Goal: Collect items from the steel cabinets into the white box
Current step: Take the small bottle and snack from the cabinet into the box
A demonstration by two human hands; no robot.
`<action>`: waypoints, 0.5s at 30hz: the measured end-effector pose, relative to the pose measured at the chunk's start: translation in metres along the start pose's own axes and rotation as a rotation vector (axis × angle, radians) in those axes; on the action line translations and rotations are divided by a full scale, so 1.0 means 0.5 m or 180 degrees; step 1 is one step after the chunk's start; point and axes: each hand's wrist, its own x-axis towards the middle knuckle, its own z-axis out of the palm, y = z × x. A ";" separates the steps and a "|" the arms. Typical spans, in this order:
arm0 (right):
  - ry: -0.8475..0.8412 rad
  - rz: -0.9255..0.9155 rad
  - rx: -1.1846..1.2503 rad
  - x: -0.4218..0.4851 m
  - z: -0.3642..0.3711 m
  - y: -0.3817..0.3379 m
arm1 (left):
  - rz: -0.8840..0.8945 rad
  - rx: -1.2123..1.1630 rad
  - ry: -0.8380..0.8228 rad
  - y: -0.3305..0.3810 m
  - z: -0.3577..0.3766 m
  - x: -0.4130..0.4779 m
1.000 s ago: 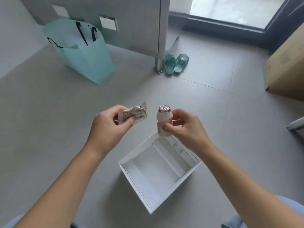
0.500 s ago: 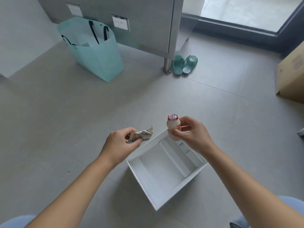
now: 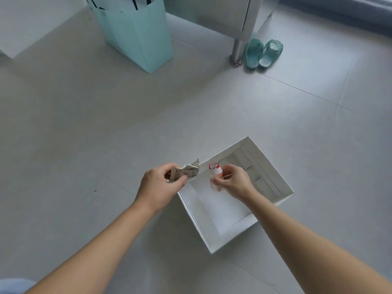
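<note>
The white box [image 3: 282, 195] lies open on the grey floor tiles, with nothing inside but its folded flaps. My right hand [image 3: 234, 182] grips a small white drink bottle [image 3: 216, 176] with a red foil cap, held upright inside the box's left part. My left hand [image 3: 158, 186] pinches a crinkled snack packet [image 3: 187, 170] just over the box's left rim. The steel cabinet [image 3: 224, 14] stands at the top of the view, its doors mostly cut off.
A teal paper bag [image 3: 141, 33] stands on the floor at the upper left. A pair of teal slippers [image 3: 264, 52] lies beside the cabinet's metal leg [image 3: 237, 50]. A pale wall or block [image 3: 19, 28] fills the top left corner.
Both hands have gone down toward the box; the bottle is now inside its walls and the packet over its rim. The view has tilted down and closer to the floor.
</note>
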 end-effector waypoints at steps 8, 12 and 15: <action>-0.0202 0.0112 -0.0218 0.042 0.099 0.027 | -0.0130 0.0045 -0.0059 -0.044 -0.026 -0.034; -0.0419 0.0224 -0.0620 0.040 0.122 0.030 | -0.0113 0.0104 -0.0030 -0.043 -0.036 -0.041; -0.0390 0.0224 -0.0560 0.035 0.134 0.038 | -0.0104 0.0141 -0.0040 -0.045 -0.038 -0.045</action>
